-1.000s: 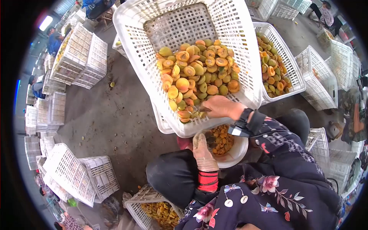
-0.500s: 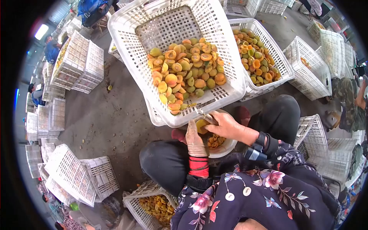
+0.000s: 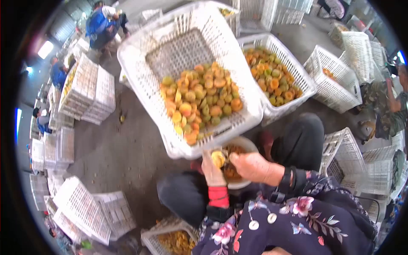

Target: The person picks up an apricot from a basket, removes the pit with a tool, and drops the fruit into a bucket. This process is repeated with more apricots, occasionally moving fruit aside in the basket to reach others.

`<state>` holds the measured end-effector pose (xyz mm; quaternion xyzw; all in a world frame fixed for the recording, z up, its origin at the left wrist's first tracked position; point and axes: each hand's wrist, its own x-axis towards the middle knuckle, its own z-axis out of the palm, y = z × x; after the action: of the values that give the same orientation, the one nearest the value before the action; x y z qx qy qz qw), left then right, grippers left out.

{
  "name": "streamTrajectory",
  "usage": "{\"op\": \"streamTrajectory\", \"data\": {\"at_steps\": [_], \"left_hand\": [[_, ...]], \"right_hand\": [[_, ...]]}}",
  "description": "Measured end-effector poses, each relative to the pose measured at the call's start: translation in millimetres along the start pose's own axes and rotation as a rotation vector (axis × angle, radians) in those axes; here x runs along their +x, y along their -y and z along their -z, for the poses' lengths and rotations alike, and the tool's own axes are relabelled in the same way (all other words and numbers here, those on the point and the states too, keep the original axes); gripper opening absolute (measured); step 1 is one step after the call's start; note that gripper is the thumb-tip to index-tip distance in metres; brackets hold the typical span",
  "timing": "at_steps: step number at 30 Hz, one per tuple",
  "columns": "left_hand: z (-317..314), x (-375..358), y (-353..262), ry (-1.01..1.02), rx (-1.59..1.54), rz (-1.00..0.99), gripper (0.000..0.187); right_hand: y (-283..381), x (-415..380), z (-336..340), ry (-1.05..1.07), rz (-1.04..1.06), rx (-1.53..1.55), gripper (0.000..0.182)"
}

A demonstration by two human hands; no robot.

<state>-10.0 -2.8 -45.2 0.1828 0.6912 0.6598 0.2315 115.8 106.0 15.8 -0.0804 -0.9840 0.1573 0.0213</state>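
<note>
My left hand (image 3: 213,172) is closed around a yellow apricot half (image 3: 218,159), its cut face turned up. Close by on the right, my right hand (image 3: 256,167) has its fingers curled in a grip. A small dark, blurred shape shows between the two hands, and I cannot make out what it is. Both hands are over a pale bucket (image 3: 250,145) between my knees, with small orange-brown pieces inside. Just beyond them, a white crate (image 3: 140,80) tilts toward me, its lower end heaped with halved apricots (image 3: 204,97).
Another white crate (image 3: 308,91) of apricot halves stands to the right. A crate (image 3: 148,240) with flattened orange pieces sits by my left knee. Stacked crates (image 3: 87,89) line the left side, and more crates (image 3: 346,157) stand at right. Other people (image 3: 100,25) sit farther off.
The apricot half is now up in my left hand with its cut face showing. My right fingers have curled in beside it. The whole view has shifted slightly.
</note>
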Motion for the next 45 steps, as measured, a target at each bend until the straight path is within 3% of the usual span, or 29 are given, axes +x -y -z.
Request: {"op": "streamTrajectory", "data": {"at_steps": [1, 2, 3, 4, 8, 10, 11, 12, 14, 16, 18, 19, 21, 24, 26, 28, 29, 30, 32, 33, 35, 36, 37, 38, 39, 40, 42, 44, 45], "left_hand": [[0, 2, -5, 0.002, 0.062, -0.009, 0.048], [4, 3, 41, -0.077, 0.477, -0.379, 0.039], [0, 3, -8, -0.015, 0.095, -0.065, 0.056], [-2, 4, -4, -0.036, -0.051, 0.040, 0.057], [-8, -5, -48, 0.000, -0.273, 0.255, 0.055], [-9, -2, -48, 0.012, -0.323, 0.320, 0.055], [-9, 0, -44, 0.027, -0.330, 0.304, 0.056], [-6, -1, -42, 0.041, -0.334, 0.295, 0.057], [-2, -1, -44, 0.087, -0.334, 0.299, 0.055], [-1, 3, -40, 0.182, 0.390, -0.448, 0.055], [-4, 3, -43, 0.189, -0.117, 0.225, 0.055], [-6, 3, -46, 0.181, -0.115, 0.245, 0.057], [3, 6, -44, 0.255, -0.171, 0.332, 0.048], [-7, -2, -31, 0.172, -0.390, 0.259, 0.057], [2, -5, -21, 0.200, -0.575, 0.361, 0.038], [6, 0, -3, 0.167, -0.559, 0.412, 0.048], [6, -1, -28, 0.181, -0.789, 0.537, 0.036], [6, -4, -39, 0.187, -0.786, 0.536, 0.036], [3, -11, -48, 0.084, 0.077, -0.237, 0.020], [5, -5, -30, -0.067, -0.398, 0.226, 0.021], [12, 2, -25, -0.103, 0.692, -0.585, 0.052], [8, -3, -11, -0.182, 0.538, -0.406, 0.076], [11, -5, -10, -0.136, 0.759, -0.476, 0.076], [9, -8, -30, -0.013, 0.578, -0.310, 0.073], [8, -10, -20, -0.086, 0.620, -0.387, 0.067], [12, -7, 3, -0.151, 0.709, -0.520, 0.054], [-1, 6, -16, -0.013, -0.639, 0.408, 0.046], [7, 5, 23, 0.064, -0.427, 0.295, 0.054], [-3, 4, -17, 0.113, -0.640, 0.452, 0.060]], "right_hand": [[5, 2, 14, 0.001, -0.042, 0.002, 0.019], [11, 4, 27, 0.002, -0.086, 0.009, 0.018], [8, 4, 23, 0.006, -0.090, 0.041, 0.019], [4, 3, 17, 0.017, -0.092, 0.082, 0.020], [-8, -4, -11, -0.072, -0.028, 0.309, 0.022], [-20, -2, -34, -0.041, 0.074, 0.661, 0.024], [-17, 2, -19, 0.271, -0.166, 0.860, 0.030], [-12, 6, -2, 0.270, -0.172, 0.865, 0.030], [-12, 13, 26, 0.707, -0.304, 1.109, 0.041], [-22, 5, -13, 0.367, -0.037, 0.753, 0.043], [-23, 0, -9, 0.316, 0.019, 0.949, 0.035], [-28, -1, -10, 0.288, 0.001, 0.938, 0.035], [-37, -2, -11, 0.936, -0.309, 1.808, 0.020], [-21, -12, -1, 0.870, -0.381, 2.035, 0.014], [-20, -8, -8, 0.849, -0.330, 2.013, 0.016], [-8, -5, -20, 0.412, -0.125, 1.346, 0.022], [-6, -3, -31, 0.135, 0.061, 1.148, 0.026], [-10, -7, -39, 0.128, 0.059, 1.148, 0.026], [-11, -17, -26, 0.099, 0.193, 0.829, 0.030], [-12, -21, -20, 0.060, 0.148, 0.710, 0.028], [-27, -27, -28, 0.091, 0.034, 0.299, 0.028], [-32, -30, -25, 0.088, -0.032, 0.211, 0.025], [-40, -27, -30, 0.141, -0.056, 0.154, 0.022], [-43, -21, -37, -0.003, -0.009, 0.137, 0.021], [-38, -12, -18, -0.089, 0.062, 0.280, 0.023], [-28, 3, 0, -0.064, -0.233, 0.459, 0.018], [-29, 18, 1, -0.200, -0.256, 0.752, 0.025], [-26, 29, 4, -0.164, -0.253, 0.895, 0.032], [-25, 33, 9, -0.107, -0.249, 0.826, 0.031]]}}
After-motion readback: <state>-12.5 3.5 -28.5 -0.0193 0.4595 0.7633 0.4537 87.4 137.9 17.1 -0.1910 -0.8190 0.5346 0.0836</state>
